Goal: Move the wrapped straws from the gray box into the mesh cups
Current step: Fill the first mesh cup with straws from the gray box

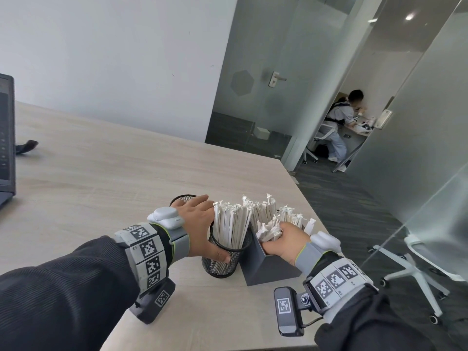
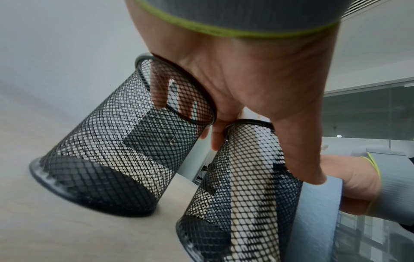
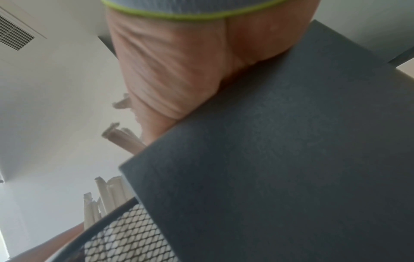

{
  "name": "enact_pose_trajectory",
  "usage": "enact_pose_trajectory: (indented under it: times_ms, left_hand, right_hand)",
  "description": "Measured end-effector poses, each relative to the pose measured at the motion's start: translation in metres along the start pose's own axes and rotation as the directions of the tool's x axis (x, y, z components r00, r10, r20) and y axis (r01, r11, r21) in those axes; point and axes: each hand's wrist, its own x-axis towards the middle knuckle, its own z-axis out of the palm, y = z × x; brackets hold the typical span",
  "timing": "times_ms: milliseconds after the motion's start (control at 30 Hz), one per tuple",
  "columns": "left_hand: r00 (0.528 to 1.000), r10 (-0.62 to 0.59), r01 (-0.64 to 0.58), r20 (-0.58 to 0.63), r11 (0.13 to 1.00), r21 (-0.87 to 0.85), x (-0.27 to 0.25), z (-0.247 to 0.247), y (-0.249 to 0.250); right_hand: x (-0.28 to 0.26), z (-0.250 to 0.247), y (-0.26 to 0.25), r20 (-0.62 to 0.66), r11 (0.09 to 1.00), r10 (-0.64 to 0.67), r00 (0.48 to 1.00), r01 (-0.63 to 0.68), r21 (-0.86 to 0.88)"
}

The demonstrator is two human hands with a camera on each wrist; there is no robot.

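Wrapped straws (image 1: 269, 233) bunch in my right hand (image 1: 285, 240); lift straight, toward nine o'clock, while my left hand (image 1: 200, 224) grips the near mesh cup (image 1: 222, 259).

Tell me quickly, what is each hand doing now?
Left hand: grips the near mesh cup, thumb on its wall.
Right hand: grips a bunch of wrapped straws in the gray box.

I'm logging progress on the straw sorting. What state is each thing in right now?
Near mesh cup: upright, packed with wrapped straws.
Far mesh cup: upright, looks empty.
Gray box: open-topped, straws remain inside.
Left hand: thumb on the near cup, fingers over the far cup's rim.
Right hand: gripping a bundle of straws in the box.
Laptop: open.
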Motion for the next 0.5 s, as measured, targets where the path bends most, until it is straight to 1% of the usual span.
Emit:
enact_pose_trajectory:
  times_ms: [100, 233, 267, 333, 400, 467, 500]
  left_hand:
    - [1.000, 0.001, -0.001, 0.013, 1.000, 0.004, 0.000, -0.001, 0.000]
    - [1.000, 0.001, -0.001, 0.024, 1.000, 0.003, 0.000, -0.002, 0.000]
    - [1.000, 0.000, 0.000, 0.024, 1.000, 0.003, 0.000, -0.002, 0.000]
    - [1.000, 0.002, -0.002, 0.025, 1.000, 0.005, 0.000, -0.002, 0.000]
    - [0.999, 0.007, -0.007, 0.032, 1.000, 0.006, 0.000, -0.003, 0.000]
    - [0.999, 0.010, -0.010, 0.032, 1.000, 0.006, -0.001, -0.003, 0.000]
    - [0.999, 0.011, -0.011, 0.033, 1.000, 0.007, -0.001, -0.003, 0.000]
  right_hand:
    - [-0.004, -0.002, 0.002, -0.053, 0.999, 0.018, 0.998, -0.015, 0.048]
    - [-0.003, -0.004, 0.004, -0.002, 0.980, 0.014, 1.000, -0.013, 0.197]
    - [-0.004, -0.007, 0.003, -0.007, 0.975, 0.020, 1.000, -0.018, 0.223]
    - [-0.007, -0.011, 0.003, -0.023, 0.972, 0.077, 0.997, -0.070, 0.223]
    - [-0.006, -0.012, 0.005, -0.012, 0.961, 0.125, 0.992, -0.118, 0.250]
    - [-0.006, -0.013, 0.006, 0.022, 0.935, 0.096, 0.995, -0.097, 0.341]
    - [-0.006, -0.013, 0.007, 0.032, 0.932, 0.068, 0.997, -0.075, 0.354]
